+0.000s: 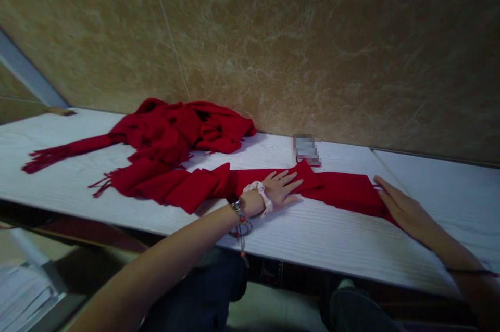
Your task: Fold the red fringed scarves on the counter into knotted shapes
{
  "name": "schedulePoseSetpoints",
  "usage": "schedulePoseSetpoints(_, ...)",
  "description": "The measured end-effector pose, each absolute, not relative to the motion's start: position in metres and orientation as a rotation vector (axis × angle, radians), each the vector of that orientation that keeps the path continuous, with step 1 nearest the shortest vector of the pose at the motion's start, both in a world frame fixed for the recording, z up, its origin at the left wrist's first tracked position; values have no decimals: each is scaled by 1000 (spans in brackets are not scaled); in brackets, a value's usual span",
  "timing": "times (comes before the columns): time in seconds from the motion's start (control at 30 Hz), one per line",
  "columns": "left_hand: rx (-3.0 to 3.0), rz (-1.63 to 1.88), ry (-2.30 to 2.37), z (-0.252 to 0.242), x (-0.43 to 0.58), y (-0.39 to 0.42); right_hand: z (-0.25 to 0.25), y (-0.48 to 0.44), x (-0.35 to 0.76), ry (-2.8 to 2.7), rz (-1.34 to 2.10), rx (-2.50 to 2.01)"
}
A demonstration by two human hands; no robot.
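A long red scarf (344, 191) lies stretched along the white tabletop, its right part flat and its left part loosely bunched, with a fringe at the left end. My left hand (279, 189) rests palm down on the middle of it, fingers spread, beside a raised fold. At the scarf's right end is my right hand (402, 209), fingers stretched out and touching the edge of the cloth. Behind the left part, a second heap of red fringed cloth (175, 126) lies crumpled against the wall.
A small blurred-out item (307, 150) lies behind the scarf near the wall. The white tabletop (312, 238) is narrow and meets the tan marbled tile wall (273, 61). A small brown piece (60, 111) sits at the far left. Papers (27, 295) show below at lower left.
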State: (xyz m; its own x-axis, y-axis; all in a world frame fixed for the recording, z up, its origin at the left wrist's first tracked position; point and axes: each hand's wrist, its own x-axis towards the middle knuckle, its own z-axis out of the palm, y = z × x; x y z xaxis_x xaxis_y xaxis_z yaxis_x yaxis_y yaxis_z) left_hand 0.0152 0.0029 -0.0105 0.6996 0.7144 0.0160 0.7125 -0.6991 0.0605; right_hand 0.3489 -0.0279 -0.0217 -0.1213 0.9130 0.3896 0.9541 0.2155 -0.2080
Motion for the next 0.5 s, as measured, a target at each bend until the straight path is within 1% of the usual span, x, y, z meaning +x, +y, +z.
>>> schedulePoseSetpoints(0.13,2851,-32,1360,3,-17,-8,-34,-29,346,-2201,-84,-1656)
schedulePoseSetpoints(0.27,2700,-157,1864,31,-33,-21,-33,-31,335,-2196,-41,-1695)
schedulePoseSetpoints(0.33,2629,-124,2053,44,-24,-25,-30,-32,328,-2194,6,-1715)
schedulePoseSetpoints(0.37,2636,-38,2094,47,-15,-25,-30,-32,325,-2201,27,-1709)
schedulePoseSetpoints(0.43,2743,184,1983,47,7,-22,-31,-32,321,-2213,42,-1669)
schedulePoseSetpoints(0.5,2894,270,1628,37,26,-14,-33,-32,320,-2215,24,-1630)
